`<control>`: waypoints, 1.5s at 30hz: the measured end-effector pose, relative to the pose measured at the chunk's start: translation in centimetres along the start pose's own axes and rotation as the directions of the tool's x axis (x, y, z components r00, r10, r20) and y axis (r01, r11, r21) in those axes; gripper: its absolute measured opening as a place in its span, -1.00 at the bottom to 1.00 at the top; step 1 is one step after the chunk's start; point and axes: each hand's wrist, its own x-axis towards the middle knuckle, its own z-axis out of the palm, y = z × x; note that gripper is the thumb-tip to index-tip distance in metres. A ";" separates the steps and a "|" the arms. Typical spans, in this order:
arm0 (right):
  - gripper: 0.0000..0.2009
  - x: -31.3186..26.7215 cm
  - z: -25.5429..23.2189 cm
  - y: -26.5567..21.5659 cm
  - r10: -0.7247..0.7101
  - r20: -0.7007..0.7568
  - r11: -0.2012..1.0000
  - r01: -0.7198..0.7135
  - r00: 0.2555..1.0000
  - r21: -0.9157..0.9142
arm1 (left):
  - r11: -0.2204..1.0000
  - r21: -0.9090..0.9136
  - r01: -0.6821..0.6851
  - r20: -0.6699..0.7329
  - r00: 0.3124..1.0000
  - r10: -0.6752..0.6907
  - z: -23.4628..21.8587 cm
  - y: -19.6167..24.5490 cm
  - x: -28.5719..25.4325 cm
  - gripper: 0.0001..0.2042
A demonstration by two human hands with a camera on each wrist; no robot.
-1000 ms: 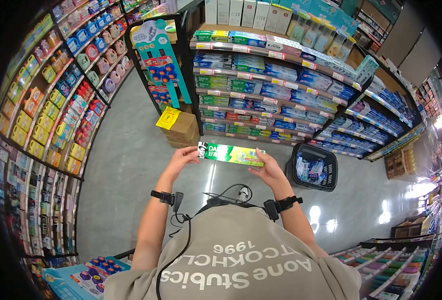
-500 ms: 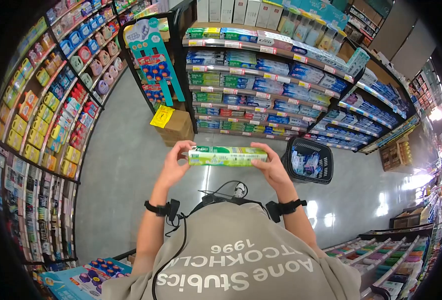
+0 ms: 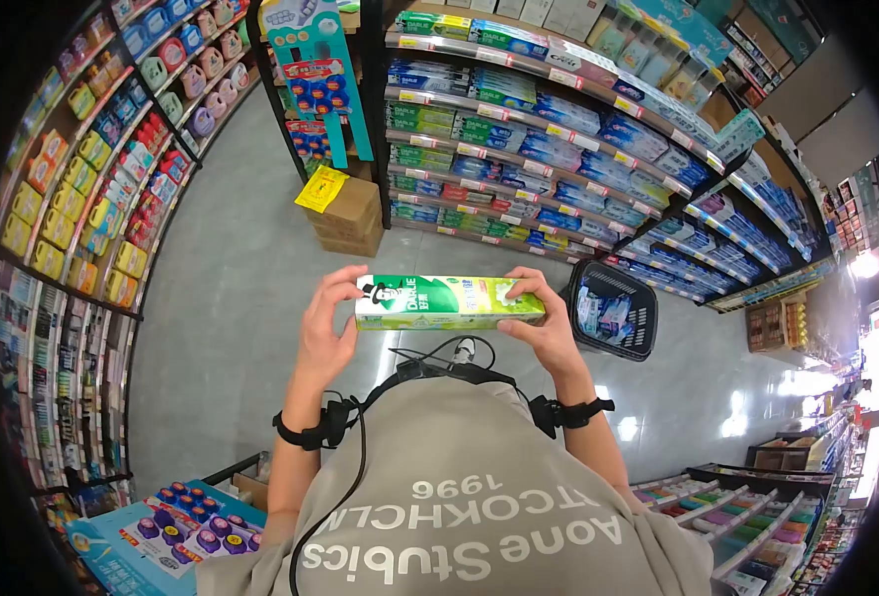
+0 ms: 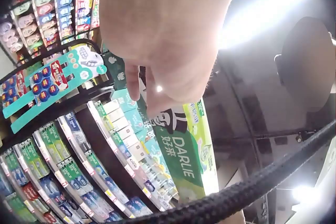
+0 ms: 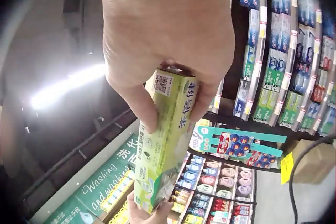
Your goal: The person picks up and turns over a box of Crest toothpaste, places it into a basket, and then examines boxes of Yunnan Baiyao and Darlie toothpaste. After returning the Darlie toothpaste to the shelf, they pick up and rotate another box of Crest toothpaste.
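A green and white toothpaste box [image 3: 449, 296] with a top-hatted figure on it lies level between both hands in the head view. My left hand [image 3: 328, 328] holds its left end, fingers at the far edge and thumb near the front. Around its right end, my right hand [image 3: 542, 323] grips with the thumb on the near side. The right wrist view shows the box [image 5: 167, 134] pinched between thumb and fingers, a QR code close to its end. Seen from the left wrist, the box [image 4: 181, 153] extends past my left hand [image 4: 163, 40], its end partly hidden.
Shelves of toothpaste boxes [image 3: 519, 129] stand in front. A black basket [image 3: 648, 313] with blue packages inside sits on the floor to the right. Cardboard boxes [image 3: 350, 223] with a yellow sign stand at front left. Detergent shelves [image 3: 72, 204] line the left side.
The box turned in my hands: its printed front tipped away, showing a long light-green side, then came back into view. Both hands now hold it slightly nearer the camera.
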 end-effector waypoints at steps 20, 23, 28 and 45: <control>-0.53 17.5 -1.7 13.4 0.361 -0.329 0.899 -0.233 0.872 0.370 | 0.773 -0.081 0.629 0.224 0.767 -0.601 5.3 -21.2 13.2 -0.44; -0.53 23.8 -1.8 17.9 0.395 -0.380 0.880 -0.226 0.836 0.417 | 0.766 -0.198 0.611 0.140 0.791 -0.595 8.9 -25.3 14.7 -0.47; -0.45 30.1 -1.5 23.8 0.403 -0.477 0.891 -0.216 0.781 0.400 | 0.731 -0.168 0.661 0.076 0.749 -0.659 13.9 -33.1 18.1 -0.52; -0.27 42.9 0.0 38.7 -0.037 -0.595 0.974 -0.104 0.803 -0.202 | 0.812 -0.444 0.380 -0.218 0.833 -0.509 19.9 -50.3 30.1 -0.33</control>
